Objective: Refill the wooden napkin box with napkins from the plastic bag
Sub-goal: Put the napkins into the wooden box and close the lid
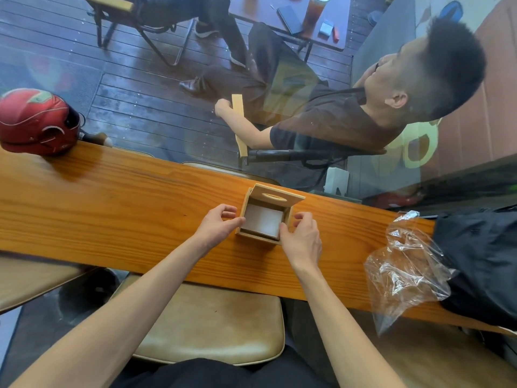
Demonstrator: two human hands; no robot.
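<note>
The wooden napkin box (258, 238) stands on the long wooden counter (112, 208), its slotted lid (277, 197) hinged up at the back. A white stack of napkins (263, 221) lies inside it. My left hand (216, 224) rests at the box's left wall, thumb touching the rim, fingers curled and apart. My right hand (302, 239) is at the box's front right corner, thumb on the rim. Neither hand holds anything. The clear plastic bag (405, 270) lies crumpled and looks empty at the counter's right.
A red helmet (36, 121) sits at the counter's far left. A black bag (481, 261) lies at the right end, behind the plastic bag. Beyond a glass pane a person sits in a chair. A padded stool (212, 323) stands below the counter.
</note>
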